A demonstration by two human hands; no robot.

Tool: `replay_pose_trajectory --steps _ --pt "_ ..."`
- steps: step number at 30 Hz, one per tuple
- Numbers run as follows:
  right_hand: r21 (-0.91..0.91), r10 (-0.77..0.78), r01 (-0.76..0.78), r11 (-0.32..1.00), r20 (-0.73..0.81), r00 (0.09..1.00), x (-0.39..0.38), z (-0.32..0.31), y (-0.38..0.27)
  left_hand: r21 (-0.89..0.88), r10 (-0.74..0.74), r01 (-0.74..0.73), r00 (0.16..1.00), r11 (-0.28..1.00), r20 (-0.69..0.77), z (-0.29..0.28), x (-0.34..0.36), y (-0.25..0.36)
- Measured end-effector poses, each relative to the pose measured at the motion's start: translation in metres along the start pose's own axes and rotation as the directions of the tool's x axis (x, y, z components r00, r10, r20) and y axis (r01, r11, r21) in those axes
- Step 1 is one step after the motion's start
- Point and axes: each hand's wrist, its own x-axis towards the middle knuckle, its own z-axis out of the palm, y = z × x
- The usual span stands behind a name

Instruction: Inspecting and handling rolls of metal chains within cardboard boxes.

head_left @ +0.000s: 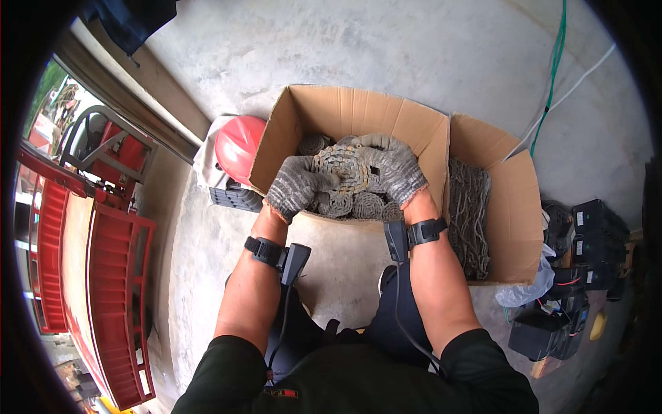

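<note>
A coiled roller chain (343, 165), rusty yellow-brown and grey, is between my two gloved hands over a cardboard box (365, 110). My left hand (296, 184), in a grey knitted glove, closes on the coil's left side with the thumb pointing inward. On the coil's right and far side, my right hand (394, 165) curls its fingers around the edge. Several more grey chain coils (369, 205) lie in the box beneath. One coil (314, 143) sits at the far left inside the box.
A second cardboard box (514, 200) at right holds long grey chain strands (469, 221). Left of the first box is a red helmet (239, 148) above a dark crate (236, 196). Black batteries (596, 234) stand far right. A red cart (103, 290) is at left.
</note>
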Motion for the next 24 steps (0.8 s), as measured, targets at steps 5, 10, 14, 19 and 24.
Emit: replay_pose_trajectory --steps 5,10,14,19,24 --pt "-0.417 -0.014 0.038 0.908 0.060 0.998 -0.010 0.008 -0.024 -0.010 -0.015 0.015 0.999 1.000 0.035 -0.004 0.003 -0.005" --pt "-0.607 0.091 0.070 0.792 0.231 0.969 0.000 -0.011 -0.017 0.201 0.035 -0.055 0.994 0.978 0.101 -0.011 0.007 -0.006" --pt "-0.676 0.088 0.099 0.730 0.238 0.967 0.000 -0.011 -0.016 0.331 0.035 -0.076 0.991 0.941 0.128 -0.016 0.007 0.001" --pt "-0.769 0.159 0.100 0.632 0.255 0.954 -0.003 0.000 -0.024 0.409 0.049 -0.095 0.991 0.907 0.122 -0.017 0.012 -0.008" --pt "-0.876 0.043 0.239 0.419 0.282 0.958 -0.002 0.015 -0.042 0.292 0.044 -0.070 0.994 0.954 0.097 -0.018 0.011 -0.008"
